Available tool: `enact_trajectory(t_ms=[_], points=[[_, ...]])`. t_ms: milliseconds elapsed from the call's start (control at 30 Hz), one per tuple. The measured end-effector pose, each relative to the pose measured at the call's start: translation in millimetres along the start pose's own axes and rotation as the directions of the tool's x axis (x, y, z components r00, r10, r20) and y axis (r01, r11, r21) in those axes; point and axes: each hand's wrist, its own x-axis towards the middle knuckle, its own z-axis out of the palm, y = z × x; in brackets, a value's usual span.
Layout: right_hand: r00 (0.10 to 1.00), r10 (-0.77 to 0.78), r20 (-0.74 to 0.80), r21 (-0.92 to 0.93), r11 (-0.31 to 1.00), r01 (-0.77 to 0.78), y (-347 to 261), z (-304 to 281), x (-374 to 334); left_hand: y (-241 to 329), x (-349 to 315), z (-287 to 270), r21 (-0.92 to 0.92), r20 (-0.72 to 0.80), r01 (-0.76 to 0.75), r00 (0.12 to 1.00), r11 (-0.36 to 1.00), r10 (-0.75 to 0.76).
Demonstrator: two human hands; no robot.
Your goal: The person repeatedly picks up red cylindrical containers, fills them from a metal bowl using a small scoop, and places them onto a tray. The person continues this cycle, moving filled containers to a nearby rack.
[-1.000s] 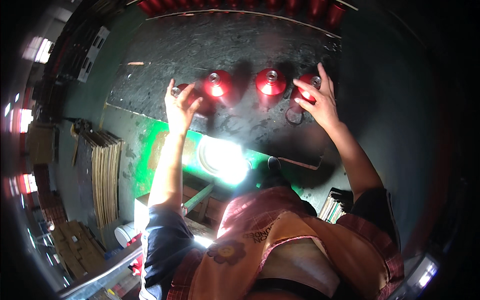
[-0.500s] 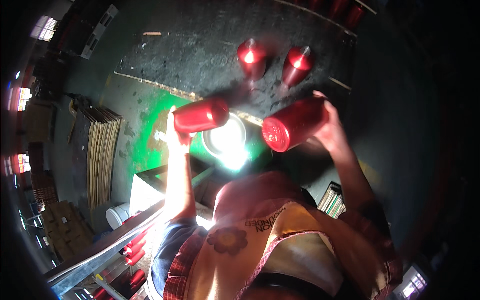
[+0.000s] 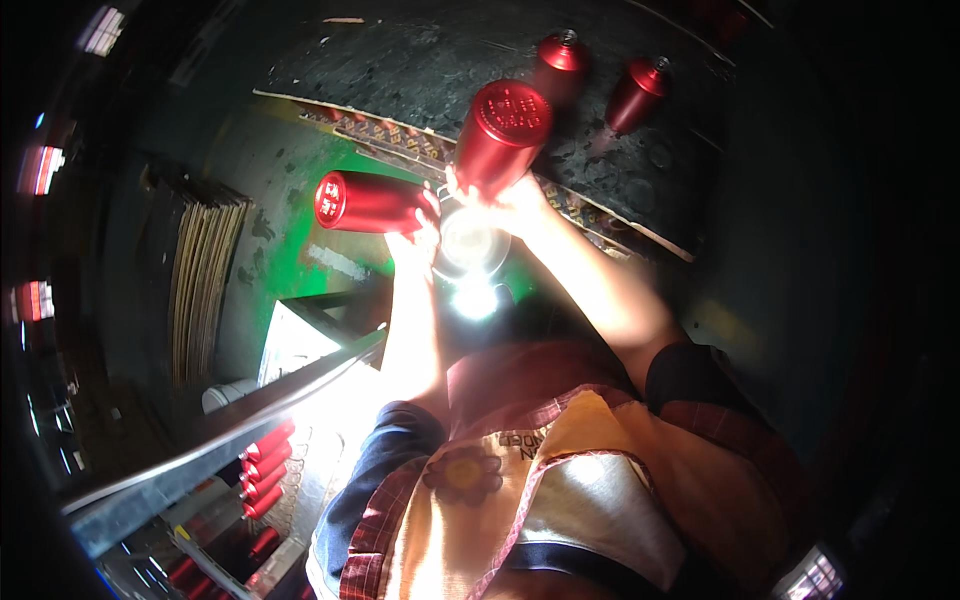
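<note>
My left hand [image 3: 418, 228] is closed around one end of a red metal bottle [image 3: 375, 203], which lies nearly level with its embossed base facing left. A second red metal bottle [image 3: 498, 135] is in my right hand [image 3: 512, 198], tilted so that its stamped base shows toward the top of the view. Its neck end is hidden by my fingers and glare. Both bottles are held in the air, close to each other. On the dark table beyond stand two more red bottles, a left one [image 3: 562, 62] and a right one [image 3: 637, 98], with narrow necks upward.
A glaring light and a round pale-rimmed vessel [image 3: 472, 245] are below my hands. The dark table [image 3: 400, 70] has a worn front edge. At left is a stack of flat sheets [image 3: 208, 285]. Several red bottles [image 3: 265, 470] lie on a rack past a metal rail [image 3: 220, 440].
Both bottles have turned, the left one's base now facing left and the right one's facing up and away. My right hand has moved left, close to my left hand.
</note>
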Motion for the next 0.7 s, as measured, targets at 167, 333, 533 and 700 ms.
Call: enact_trajectory(t_ms=[167,333,533,700], points=[[0.992,0.104,0.067,0.012,0.994,-0.105,0,-25,-36,-35,-53,-14,0.187,0.160,-0.108,0.984,0.976,0.078],[0.984,0.177,-0.023,-0.054,0.983,-0.178,17,-71,-117,-104,-204,-61,0.353,0.057,-0.331,0.941,0.875,0.333],[0.929,0.297,-0.221,-0.112,0.939,-0.326,91,-121,-180,-163,-402,-85,0.710,-0.134,-0.535,0.536,0.458,0.833],[0.948,0.010,-0.319,-0.780,0.564,-0.269,232,-139,-147,-190,-610,-30,0.964,0.265,-0.004,-0.090,-0.267,0.960]])
